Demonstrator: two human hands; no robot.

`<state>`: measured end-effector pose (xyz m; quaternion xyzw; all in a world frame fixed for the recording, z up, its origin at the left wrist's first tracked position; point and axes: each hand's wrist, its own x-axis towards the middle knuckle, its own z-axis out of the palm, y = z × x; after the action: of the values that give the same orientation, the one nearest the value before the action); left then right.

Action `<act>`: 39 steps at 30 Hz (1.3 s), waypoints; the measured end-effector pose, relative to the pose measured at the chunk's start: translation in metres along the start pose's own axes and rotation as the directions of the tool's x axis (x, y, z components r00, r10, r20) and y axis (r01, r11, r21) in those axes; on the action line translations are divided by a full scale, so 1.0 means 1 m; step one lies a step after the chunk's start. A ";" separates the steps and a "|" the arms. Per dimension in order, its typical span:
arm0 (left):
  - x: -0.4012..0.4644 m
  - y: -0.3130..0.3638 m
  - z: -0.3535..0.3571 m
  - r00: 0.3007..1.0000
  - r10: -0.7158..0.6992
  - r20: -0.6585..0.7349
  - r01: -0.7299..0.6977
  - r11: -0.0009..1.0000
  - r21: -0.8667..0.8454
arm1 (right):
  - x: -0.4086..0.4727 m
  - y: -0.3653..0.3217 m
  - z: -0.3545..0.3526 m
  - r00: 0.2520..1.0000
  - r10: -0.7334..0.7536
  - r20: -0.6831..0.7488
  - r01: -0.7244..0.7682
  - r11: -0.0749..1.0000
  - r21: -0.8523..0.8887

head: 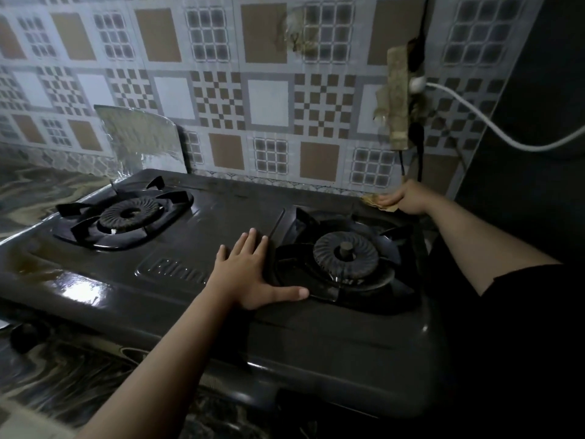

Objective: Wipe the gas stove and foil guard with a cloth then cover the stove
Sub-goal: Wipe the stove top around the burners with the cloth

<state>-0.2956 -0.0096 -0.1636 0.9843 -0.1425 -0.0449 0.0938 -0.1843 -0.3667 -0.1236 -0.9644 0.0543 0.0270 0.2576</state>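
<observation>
A dark two-burner gas stove (221, 217) fills the middle of the head view, with a left burner (126, 213) and a right burner (346, 255). My left hand (250, 274) lies flat, fingers spread, on the stove top between the burners, holding nothing. My right hand (408, 198) presses a small tan cloth (376, 202) onto the stove's far right corner. A shiny foil guard (142, 137) stands upright behind the left burner, against the wall.
A patterned tiled wall (269, 103) rises right behind the stove. A taped power strip (400, 99) with a white cable (493, 128) hangs on the wall above my right hand. A marbled counter (38, 188) runs left of the stove. A dark surface (538, 122) stands at the right.
</observation>
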 end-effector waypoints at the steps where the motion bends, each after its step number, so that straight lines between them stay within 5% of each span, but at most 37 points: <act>1: -0.001 0.000 0.000 1.000 -0.001 -0.001 0.001 1.000 -0.004 | 0.000 0.000 0.003 1.000 0.005 -0.024 -0.004 1.000 0.023; 19: 0.001 -0.002 0.002 1.000 0.022 -0.018 -0.022 0.999 0.042 | -0.138 0.006 0.028 0.963 0.215 -0.163 -0.180 0.962 0.206; 32: -0.006 0.003 0.000 0.999 0.040 -0.009 -0.039 0.997 0.071 | -0.253 -0.042 0.066 0.935 0.277 -0.220 -0.281 0.960 0.011; 39: -0.027 -0.010 -0.001 0.991 0.132 0.004 -0.132 0.986 0.105 | -0.300 -0.110 0.096 0.864 0.389 -0.319 -0.475 0.840 -0.262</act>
<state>-0.3187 0.0075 -0.1633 0.9763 -0.2096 -0.0297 0.0450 -0.4709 -0.1969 -0.1283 -0.9513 0.2988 -0.0295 0.0696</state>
